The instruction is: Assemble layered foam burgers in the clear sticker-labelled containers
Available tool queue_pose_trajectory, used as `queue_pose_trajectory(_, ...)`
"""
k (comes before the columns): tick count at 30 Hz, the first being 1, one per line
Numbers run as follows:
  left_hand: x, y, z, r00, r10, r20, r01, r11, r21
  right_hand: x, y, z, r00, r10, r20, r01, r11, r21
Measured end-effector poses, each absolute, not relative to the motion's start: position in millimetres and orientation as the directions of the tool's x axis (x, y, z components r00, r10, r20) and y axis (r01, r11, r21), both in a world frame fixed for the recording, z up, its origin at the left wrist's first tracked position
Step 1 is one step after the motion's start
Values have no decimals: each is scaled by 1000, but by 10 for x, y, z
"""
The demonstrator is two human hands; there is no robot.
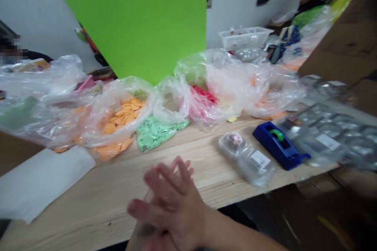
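A clear plastic blister pack with a white label [255, 166] lies on the pale wooden tabletop [97, 208], to the right of the person's two bare hands [166, 200], which are pressed together, fingers overlapping, holding nothing visible. A blue tape dispenser [277, 145] sits just beyond the pack, and clear plastic bags of orange and mint-green flat pieces [118, 117] line the table's far side.

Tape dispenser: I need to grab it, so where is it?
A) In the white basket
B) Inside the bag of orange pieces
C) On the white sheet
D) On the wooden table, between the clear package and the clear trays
D: the blue tape dispenser sits on the wooden table, between the clear package and the clear trays.
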State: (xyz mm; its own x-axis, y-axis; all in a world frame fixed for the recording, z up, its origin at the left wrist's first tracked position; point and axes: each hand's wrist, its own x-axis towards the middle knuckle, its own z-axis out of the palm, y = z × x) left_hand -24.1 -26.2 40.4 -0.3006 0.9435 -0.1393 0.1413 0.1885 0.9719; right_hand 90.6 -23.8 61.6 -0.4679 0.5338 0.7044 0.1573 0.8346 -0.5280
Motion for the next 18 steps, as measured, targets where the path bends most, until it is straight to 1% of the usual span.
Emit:
queue_pose_trajectory(1, -215, -285, 534, -267, 955, -125, 108, 159, 981, 981, -198, 550, -520, 505, 689, 229, 860, -456)
queue_pose_trajectory(2, -199, -309, 660, -224, 969, -108, 35, 119, 992, 1086, -150, 487, -530, 533, 660, 336, 846, -414)
queue_pose_trajectory(3, -188, -325, 767, -172, 982, -84, -71, 72, 995, 1228, -101, 435, -478, 608, 634, 457, 789, -411)
queue_pose_trajectory(5, -156, -309, 878, -51, 998, -24, -254, 11, 967, 1627, -28, 364, -242, 760, 603, 647, 590, -484)
queue_pose_trajectory(6, -118, -267, 870, 25, 999, -29, -314, 35, 949, 1865, -14, 336, -145, 775, 615, 692, 524, -496)
queue_pose_trajectory(7, -55, -200, 820, 107, 992, -68, -333, 100, 938, 2110, -14, 302, -81, 784, 616, 733, 465, -496)
queue_pose_trajectory(9, 147, 4, 615, 214, 952, -218, -248, 269, 931, 2546, -52, 188, 5, 830, 557, 803, 329, -497)
queue_pose_trajectory(10, 280, 133, 480, 217, 932, -290, -178, 330, 927, 2705, -85, 101, 41, 866, 498, 819, 257, -513)
queue_pose_trajectory(11, 423, 271, 337, 185, 929, -321, -109, 344, 933, 2813, -124, -4, 66, 899, 434, 825, 195, -530)
queue_pose_trajectory(13, 713, 546, 78, 104, 938, -330, 33, 328, 944, 2878, -211, -238, 75, 945, 320, 823, 122, -554)
queue_pose_trajectory(14, 845, 670, -21, 87, 941, -328, 78, 322, 944, 2851, -252, -351, 73, 953, 294, 825, 108, -554)
queue_pose_trajectory(16, 1069, 874, -144, 97, 940, -327, 130, 314, 941, 2752, -311, -531, 80, 949, 304, 840, 100, -534)
queue_pose_trajectory(18, 1240, 1015, -185, 146, 936, -320, 152, 298, 942, 2685, -324, -621, 130, 929, 347, 853, 73, -516)
